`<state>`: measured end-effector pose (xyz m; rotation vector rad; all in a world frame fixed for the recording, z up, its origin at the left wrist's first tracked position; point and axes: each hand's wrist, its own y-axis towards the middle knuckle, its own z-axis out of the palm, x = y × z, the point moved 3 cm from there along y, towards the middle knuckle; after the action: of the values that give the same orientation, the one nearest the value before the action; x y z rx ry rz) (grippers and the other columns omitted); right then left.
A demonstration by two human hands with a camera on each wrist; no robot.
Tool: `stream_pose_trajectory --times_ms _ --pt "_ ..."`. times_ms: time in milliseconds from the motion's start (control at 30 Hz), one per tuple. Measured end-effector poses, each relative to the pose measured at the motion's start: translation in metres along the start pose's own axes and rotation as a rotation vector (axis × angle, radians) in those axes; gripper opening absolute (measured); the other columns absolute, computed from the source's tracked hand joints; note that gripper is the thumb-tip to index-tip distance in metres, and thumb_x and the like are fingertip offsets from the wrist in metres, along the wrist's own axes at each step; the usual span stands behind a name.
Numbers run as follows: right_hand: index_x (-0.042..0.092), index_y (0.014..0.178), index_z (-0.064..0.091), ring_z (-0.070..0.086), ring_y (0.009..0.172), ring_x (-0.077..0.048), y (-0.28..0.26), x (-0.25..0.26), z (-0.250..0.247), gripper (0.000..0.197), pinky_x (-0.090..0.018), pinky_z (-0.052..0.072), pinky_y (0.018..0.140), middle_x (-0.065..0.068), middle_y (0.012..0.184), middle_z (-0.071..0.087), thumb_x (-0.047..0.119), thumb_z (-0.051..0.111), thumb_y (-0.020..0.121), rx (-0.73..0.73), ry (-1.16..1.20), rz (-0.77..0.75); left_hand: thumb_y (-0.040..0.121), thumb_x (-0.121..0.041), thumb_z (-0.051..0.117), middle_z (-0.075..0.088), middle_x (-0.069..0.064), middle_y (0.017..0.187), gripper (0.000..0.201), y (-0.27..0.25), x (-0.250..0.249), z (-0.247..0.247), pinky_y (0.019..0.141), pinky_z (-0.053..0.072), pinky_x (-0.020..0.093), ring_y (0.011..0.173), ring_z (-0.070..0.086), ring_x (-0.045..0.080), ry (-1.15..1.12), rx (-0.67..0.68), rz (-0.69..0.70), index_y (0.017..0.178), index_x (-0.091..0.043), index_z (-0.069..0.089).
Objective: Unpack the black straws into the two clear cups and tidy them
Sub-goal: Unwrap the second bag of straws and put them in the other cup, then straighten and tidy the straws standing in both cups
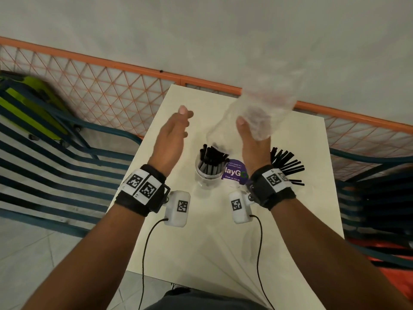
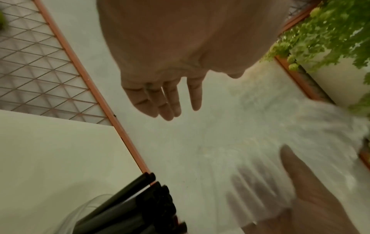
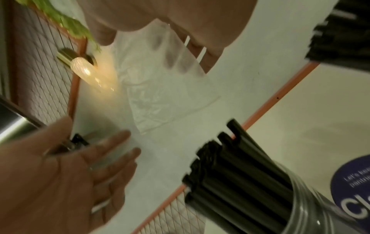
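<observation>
Two hands were up over the white table (image 1: 279, 220), and only one had anything in it. The right hand (image 1: 251, 142) had its fingers wrapped round a clear plastic bag (image 1: 263, 108), thumb up the near side, bag lifted off the table and blurry. Dark smudges showed through the plastic in both wrist views, but I couldn't tell if they were straws or fingers. The left hand (image 1: 173, 135) was held on edge with the fingers straight and relaxed, holding nothing, just at 9 o'clock of the bag and not touching it.

Below and between the wrists, a clear cup (image 1: 206, 173) stood upright on the table, packed with black straws (image 1: 212, 157) leaning toward 1 o'clock. At 3 o'clock of that cup sat a purple round sticker (image 1: 234, 173) on the tabletop. Further toward 3 o'clock, more black straws (image 1: 288, 164) fanned out from behind the right wrist; whatever held them was hidden by the wristband, so I couldn't tell if that was the second cup.

An orange mesh fence (image 1: 100, 90) ran along the table's far edge at 12 o'clock, with teal slatted chairs (image 1: 55, 164) at 9 o'clock.
</observation>
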<state>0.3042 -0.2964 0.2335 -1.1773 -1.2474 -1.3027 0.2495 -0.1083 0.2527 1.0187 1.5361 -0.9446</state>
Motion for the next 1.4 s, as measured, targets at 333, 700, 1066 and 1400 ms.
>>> stream_pose_trajectory --times_ms 333,700,1066,1400 --pt "0.016 0.082 0.058 0.055 0.063 -0.007 -0.065 0.011 -0.142 0.032 -0.016 0.047 0.061 0.011 0.068 0.060 0.047 0.069 0.085 -0.174 -0.119 -0.022 0.098 -0.044 0.052 0.070 0.001 0.098 0.024 -0.065 0.066 -0.036 0.071 0.049 0.032 0.078 0.064 0.013 0.112 0.000 -0.082 0.104 -0.024 0.064" --pt "0.008 0.113 0.062 0.068 0.061 -0.022 -0.149 -0.114 -0.223 0.052 -0.036 0.057 0.062 -0.015 0.089 0.071 0.045 0.076 0.079 -0.025 -0.459 0.896 0.092 -0.038 0.064 0.072 -0.003 0.092 0.008 -0.144 0.156 -0.030 0.072 0.052 0.037 0.080 0.070 0.024 0.305 0.149 -0.305 0.093 -0.031 0.068" --pt "0.024 0.151 0.008 0.052 0.122 -0.042 -0.154 -0.124 -0.241 0.133 -0.061 0.044 0.094 -0.015 0.149 0.030 0.071 0.081 0.051 -0.169 -0.990 0.675 0.088 -0.045 0.067 0.071 -0.012 0.088 0.012 -0.163 0.157 0.000 0.075 0.052 0.034 0.075 0.069 0.018 0.371 0.193 -0.263 0.097 -0.038 0.067" --pt "0.035 0.137 0.039 0.055 0.115 -0.027 -0.166 -0.137 -0.257 0.094 -0.050 0.052 0.089 -0.003 0.140 0.035 0.082 0.064 0.059 0.087 -1.064 0.621 0.085 -0.047 0.069 0.072 -0.004 0.089 0.016 -0.155 0.151 0.007 0.079 0.054 0.040 0.074 0.069 0.019 0.352 0.162 -0.281 0.097 -0.036 0.068"
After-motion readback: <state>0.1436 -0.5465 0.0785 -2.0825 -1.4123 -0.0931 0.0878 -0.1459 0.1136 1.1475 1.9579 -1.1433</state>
